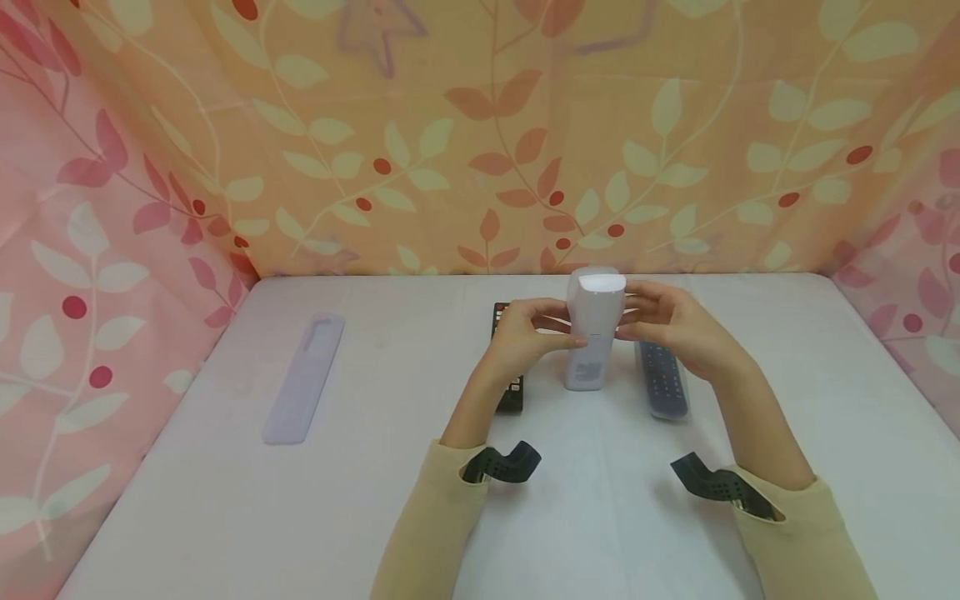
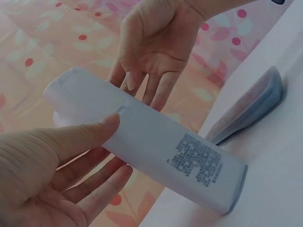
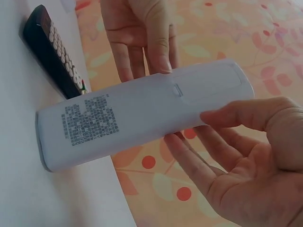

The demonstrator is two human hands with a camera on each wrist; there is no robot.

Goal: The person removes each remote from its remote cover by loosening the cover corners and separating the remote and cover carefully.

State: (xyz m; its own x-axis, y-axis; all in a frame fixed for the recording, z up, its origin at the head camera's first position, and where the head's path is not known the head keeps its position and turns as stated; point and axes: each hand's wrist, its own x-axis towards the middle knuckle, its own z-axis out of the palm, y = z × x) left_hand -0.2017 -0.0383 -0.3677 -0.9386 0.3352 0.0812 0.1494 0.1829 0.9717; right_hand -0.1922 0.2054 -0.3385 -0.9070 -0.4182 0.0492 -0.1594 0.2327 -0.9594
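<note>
By the left hand (image 1: 528, 329) a glossy white remote control (image 1: 592, 333) is pinched, its other edge met by the right hand (image 1: 690, 329) with relaxed fingers. Marked by dark print and a small latch, it is stood upright on the white table (image 1: 405, 500), between a black remote (image 1: 512, 397) and a blue-grey remote (image 1: 665, 387).

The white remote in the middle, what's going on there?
A person has the white remote upright between both hands, its printed back facing them. The left hand grips one side; the right hand is at the other. Whether it touches the table is hard to tell. A black remote and a bluish remote lie nearby, a flat lilac item farther left.
</note>
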